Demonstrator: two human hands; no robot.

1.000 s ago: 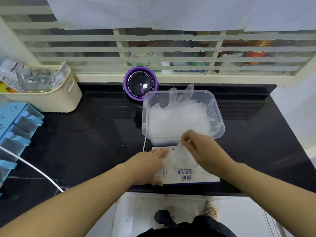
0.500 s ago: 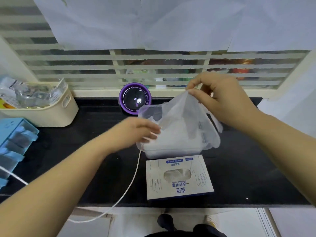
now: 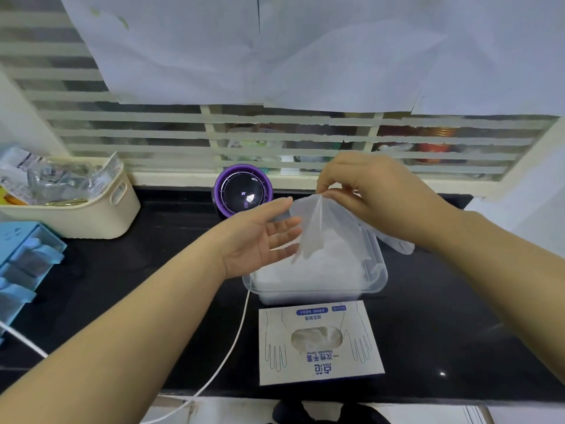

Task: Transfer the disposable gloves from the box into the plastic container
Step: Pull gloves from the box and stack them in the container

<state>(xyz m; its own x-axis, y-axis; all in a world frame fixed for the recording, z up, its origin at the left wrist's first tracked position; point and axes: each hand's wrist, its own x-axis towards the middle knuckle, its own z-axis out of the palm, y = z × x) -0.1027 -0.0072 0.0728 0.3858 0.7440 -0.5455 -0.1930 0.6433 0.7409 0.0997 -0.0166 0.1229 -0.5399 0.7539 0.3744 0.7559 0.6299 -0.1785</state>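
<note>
A white glove box (image 3: 319, 344) with an oval opening lies flat near the counter's front edge, more gloves showing inside. Just behind it stands a clear plastic container (image 3: 315, 287) holding a pile of translucent gloves. My right hand (image 3: 379, 194) pinches one thin translucent glove (image 3: 318, 228) by its top, and the glove hangs over the container. My left hand (image 3: 263, 237) is held open, palm turned toward the glove, its fingertips at the glove's left edge above the container's left side.
A purple round gadget (image 3: 243, 191) sits behind the container against the window ledge. A cream basket (image 3: 91, 215) of packets stands at the back left, a blue rack (image 3: 24, 258) at the left edge. A white cable (image 3: 232, 347) runs across the black counter (image 3: 443, 316).
My right hand lifted a glove out of the box up over the container and now holds it slightly lower. My left hand left the box and opened beside the hanging glove.
</note>
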